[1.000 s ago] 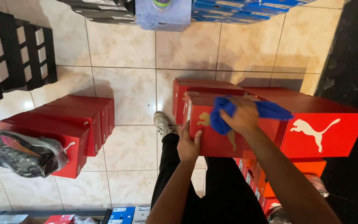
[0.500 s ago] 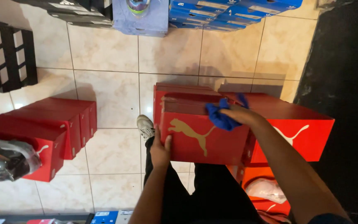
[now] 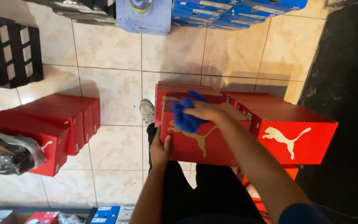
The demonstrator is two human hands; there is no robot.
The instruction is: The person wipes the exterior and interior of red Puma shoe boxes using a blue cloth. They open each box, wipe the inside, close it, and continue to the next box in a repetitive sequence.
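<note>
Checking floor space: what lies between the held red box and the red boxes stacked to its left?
Head view: bare tiled floor, plus a white shoe beside the held box.

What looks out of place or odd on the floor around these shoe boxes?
One thing: a shoe wrapped in clear plastic lies loose on top of the red boxes at the left. The red box under the blue cloth looks undamaged.

Left hand (image 3: pixel 159 150) — raised from a bare forearm that enters at the bottom edge, thumb up and apart from the palm, fingers hidden round the far side, in a gripping pose. Right hand (image 3: pixel 206 111) — higher and further forward, palm down, fingers curled closed, wrist bent slightly. Right forearm runs diagonally from lower right, dark sleeve at the upper arm.
</note>
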